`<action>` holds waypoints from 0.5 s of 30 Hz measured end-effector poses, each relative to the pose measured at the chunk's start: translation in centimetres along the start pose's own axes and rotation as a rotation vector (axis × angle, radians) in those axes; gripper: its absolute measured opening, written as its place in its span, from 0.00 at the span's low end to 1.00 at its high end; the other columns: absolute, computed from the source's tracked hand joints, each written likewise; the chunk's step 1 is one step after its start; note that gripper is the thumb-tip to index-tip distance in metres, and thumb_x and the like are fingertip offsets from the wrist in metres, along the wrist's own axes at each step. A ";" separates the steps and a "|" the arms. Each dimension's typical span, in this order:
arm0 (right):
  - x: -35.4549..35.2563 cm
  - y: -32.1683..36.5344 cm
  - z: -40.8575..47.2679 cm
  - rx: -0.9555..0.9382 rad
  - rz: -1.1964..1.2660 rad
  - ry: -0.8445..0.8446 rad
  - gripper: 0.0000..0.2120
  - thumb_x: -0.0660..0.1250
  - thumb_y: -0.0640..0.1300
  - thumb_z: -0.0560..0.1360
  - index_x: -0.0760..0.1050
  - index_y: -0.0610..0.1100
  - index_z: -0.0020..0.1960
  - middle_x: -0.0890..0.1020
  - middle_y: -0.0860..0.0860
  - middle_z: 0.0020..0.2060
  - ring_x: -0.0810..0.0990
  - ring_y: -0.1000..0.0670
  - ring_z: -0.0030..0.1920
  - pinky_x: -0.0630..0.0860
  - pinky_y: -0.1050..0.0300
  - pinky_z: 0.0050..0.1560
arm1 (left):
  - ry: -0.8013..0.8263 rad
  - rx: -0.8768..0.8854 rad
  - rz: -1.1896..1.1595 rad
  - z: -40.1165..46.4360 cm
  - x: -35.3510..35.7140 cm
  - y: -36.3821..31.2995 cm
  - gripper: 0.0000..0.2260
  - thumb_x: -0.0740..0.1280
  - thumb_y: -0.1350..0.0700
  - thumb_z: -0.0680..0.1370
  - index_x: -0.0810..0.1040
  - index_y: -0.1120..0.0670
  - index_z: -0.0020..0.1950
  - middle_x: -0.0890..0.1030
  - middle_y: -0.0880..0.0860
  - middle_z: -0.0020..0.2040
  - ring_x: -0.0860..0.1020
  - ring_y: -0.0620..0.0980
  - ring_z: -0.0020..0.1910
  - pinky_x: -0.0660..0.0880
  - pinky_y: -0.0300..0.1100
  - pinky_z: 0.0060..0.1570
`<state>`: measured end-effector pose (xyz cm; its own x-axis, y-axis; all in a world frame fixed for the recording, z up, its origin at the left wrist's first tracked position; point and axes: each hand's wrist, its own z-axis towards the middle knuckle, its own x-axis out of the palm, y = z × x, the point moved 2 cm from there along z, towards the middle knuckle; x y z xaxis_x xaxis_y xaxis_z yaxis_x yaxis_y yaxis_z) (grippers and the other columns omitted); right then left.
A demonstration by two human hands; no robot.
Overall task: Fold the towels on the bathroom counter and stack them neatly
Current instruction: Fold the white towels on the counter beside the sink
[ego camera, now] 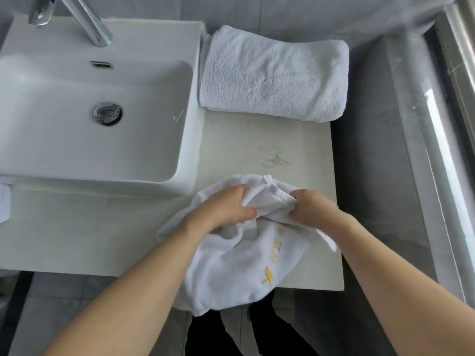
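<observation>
A crumpled white towel with yellow embroidery (239, 263) lies at the front edge of the counter (257, 145) and hangs partly over it. My left hand (226, 209) grips a bunch of its cloth on the left. My right hand (311, 209) grips the cloth on the right, close beside the left hand. A folded white towel (272, 75) lies flat at the back of the counter, next to the sink.
A white sink basin (77, 119) with a chrome faucet (87, 19) fills the left side. A bit of white cloth (4, 201) shows at the left edge. A grey ledge and glass panel (437, 150) run along the right. Dark trouser legs stand below the counter.
</observation>
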<state>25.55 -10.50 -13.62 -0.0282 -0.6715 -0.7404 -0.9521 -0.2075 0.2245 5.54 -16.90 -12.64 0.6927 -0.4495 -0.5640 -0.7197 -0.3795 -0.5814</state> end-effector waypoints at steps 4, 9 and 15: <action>-3.1 -1.8 0.3 0.082 0.109 -0.127 0.09 0.61 0.45 0.75 0.75 0.44 0.53 0.80 0.47 0.45 0.77 0.45 0.42 0.77 0.51 0.43 | -0.265 -0.053 -0.486 -0.2 -1.8 -0.5 0.11 0.73 0.52 0.73 0.77 0.53 0.52 0.82 0.49 0.38 0.80 0.47 0.33 0.76 0.43 0.36; -5.0 -4.1 1.0 0.131 0.079 -0.333 0.10 0.56 0.41 0.79 0.72 0.43 0.58 0.77 0.45 0.46 0.77 0.43 0.43 0.77 0.50 0.41 | -0.750 -0.172 -0.502 -0.5 -4.2 0.0 0.16 0.68 0.46 0.77 0.69 0.56 0.52 0.78 0.49 0.39 0.78 0.55 0.41 0.71 0.45 0.39; -6.5 -5.4 2.5 0.152 0.011 -0.687 0.12 0.57 0.37 0.77 0.72 0.42 0.58 0.75 0.43 0.49 0.74 0.39 0.47 0.69 0.49 0.43 | -0.994 0.141 -0.076 1.9 -6.6 -2.5 0.13 0.64 0.58 0.77 0.65 0.59 0.58 0.73 0.54 0.46 0.75 0.63 0.44 0.69 0.50 0.39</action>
<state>30.06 -3.20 -11.60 -0.1762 -0.0610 -0.9825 -0.9813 -0.0683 0.1802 2.87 -11.46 -8.57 0.5080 0.4750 -0.7186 -0.7042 -0.2514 -0.6640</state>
